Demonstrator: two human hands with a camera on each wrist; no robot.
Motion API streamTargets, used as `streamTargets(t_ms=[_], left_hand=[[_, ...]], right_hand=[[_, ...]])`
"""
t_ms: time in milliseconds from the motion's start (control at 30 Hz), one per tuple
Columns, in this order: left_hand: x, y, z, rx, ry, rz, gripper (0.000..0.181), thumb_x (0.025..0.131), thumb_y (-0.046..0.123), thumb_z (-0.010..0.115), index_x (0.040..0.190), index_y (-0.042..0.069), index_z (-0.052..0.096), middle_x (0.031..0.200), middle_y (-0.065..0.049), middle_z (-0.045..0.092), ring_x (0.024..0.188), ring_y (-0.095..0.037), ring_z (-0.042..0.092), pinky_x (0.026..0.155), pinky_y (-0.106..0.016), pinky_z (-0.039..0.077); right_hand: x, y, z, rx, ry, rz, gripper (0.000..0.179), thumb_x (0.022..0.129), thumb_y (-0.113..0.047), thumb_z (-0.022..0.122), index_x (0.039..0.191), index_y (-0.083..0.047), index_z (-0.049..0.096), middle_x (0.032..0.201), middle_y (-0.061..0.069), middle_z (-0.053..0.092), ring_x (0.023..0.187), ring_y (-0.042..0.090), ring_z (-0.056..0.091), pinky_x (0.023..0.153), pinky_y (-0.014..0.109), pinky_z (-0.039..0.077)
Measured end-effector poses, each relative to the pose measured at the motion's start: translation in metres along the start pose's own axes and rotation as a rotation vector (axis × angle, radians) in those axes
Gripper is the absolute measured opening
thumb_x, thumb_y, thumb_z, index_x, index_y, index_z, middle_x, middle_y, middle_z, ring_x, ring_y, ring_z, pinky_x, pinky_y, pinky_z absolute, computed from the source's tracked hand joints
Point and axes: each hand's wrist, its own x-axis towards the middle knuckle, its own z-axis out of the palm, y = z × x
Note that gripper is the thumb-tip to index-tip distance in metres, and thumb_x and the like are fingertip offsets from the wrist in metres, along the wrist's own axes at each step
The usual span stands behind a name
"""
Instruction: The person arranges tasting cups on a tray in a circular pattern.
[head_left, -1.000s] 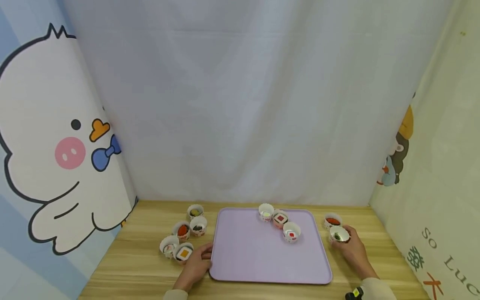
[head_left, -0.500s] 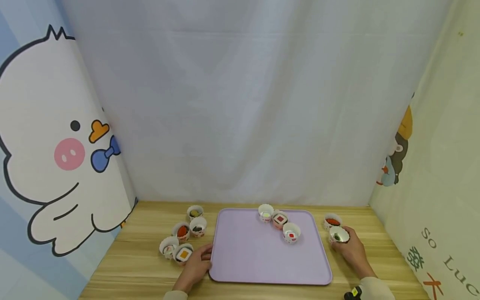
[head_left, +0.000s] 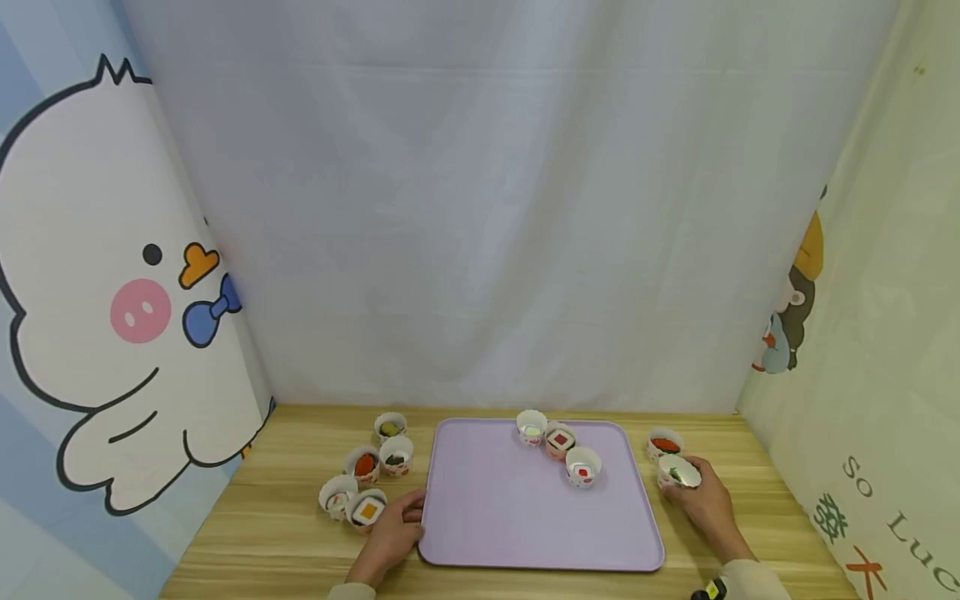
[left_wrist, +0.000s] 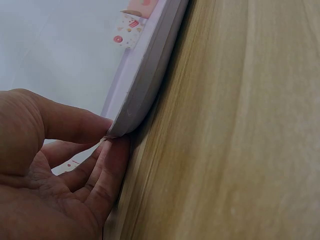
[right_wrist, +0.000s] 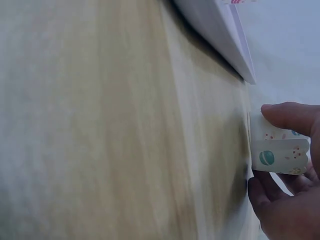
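My left hand [head_left: 392,531] pinches the left edge of a lilac tray [head_left: 510,508]. In the left wrist view, the thumb lies on the tray's rim [left_wrist: 145,75] and fingers are under it. Right of the tray, my right hand [head_left: 707,502] grips a white paper cup [head_left: 679,473] with something green inside. The right wrist view shows thumb and fingers around the printed cup wall [right_wrist: 280,155], close to the wood. Just behind it stands a cup with red contents [head_left: 665,444]. Nearest my left hand is a cup [head_left: 367,510] holding a white square piece with an orange centre.
On the tray's back right stand a white cup [head_left: 532,428], a pink cup [head_left: 560,441] and another white cup [head_left: 582,467]. Several more filled cups cluster left of the tray, including one with red contents [head_left: 364,467]. A pale curtain [head_left: 495,233] hangs behind the wooden table [head_left: 255,533].
The cup in my right hand has tipped very slightly. Both hands, the tray and the other cups stay where they were.
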Motion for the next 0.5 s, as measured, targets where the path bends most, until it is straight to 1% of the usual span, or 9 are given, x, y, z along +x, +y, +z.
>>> streamTargets(t_ms=[133,267,400,500], left_hand=[[0.001,-0.001,0.000,0.004,-0.006,0.000,0.065,0.069,-0.013,0.055,0.134,-0.015,0.049,0.121,-0.028,0.062,0.108,-0.035,0.063,0.082,-0.035,0.057],[0.001,-0.001,0.000,0.004,-0.005,0.002,0.065,0.069,-0.013,0.055,0.134,-0.016,0.048,0.121,-0.029,0.062,0.108,-0.036,0.063,0.083,-0.036,0.057],[0.001,-0.002,0.000,0.003,-0.001,-0.008,0.065,0.070,-0.012,0.056,0.134,-0.015,0.048,0.121,-0.028,0.062,0.108,-0.035,0.062,0.083,-0.037,0.057],[0.001,-0.002,0.000,-0.003,-0.002,-0.013,0.065,0.070,-0.012,0.056,0.135,-0.014,0.048,0.122,-0.028,0.061,0.108,-0.034,0.062,0.082,-0.036,0.056]], right_hand=[[-0.008,-0.004,-0.006,0.010,-0.005,0.003,0.077,0.081,-0.019,0.076,0.142,0.003,0.036,0.142,0.034,0.044,0.130,0.047,0.042,0.108,0.057,0.033],[-0.015,-0.013,-0.015,0.002,-0.004,-0.006,0.077,0.081,-0.022,0.076,0.143,0.001,0.036,0.141,0.032,0.046,0.127,0.043,0.045,0.105,0.054,0.036],[-0.021,-0.023,-0.025,-0.034,-0.004,-0.024,0.076,0.083,-0.025,0.074,0.143,0.000,0.036,0.137,0.032,0.049,0.121,0.042,0.049,0.097,0.050,0.042],[-0.024,-0.029,-0.033,-0.060,0.009,-0.046,0.075,0.083,-0.024,0.074,0.143,0.001,0.036,0.134,0.033,0.051,0.115,0.041,0.054,0.087,0.041,0.046]])
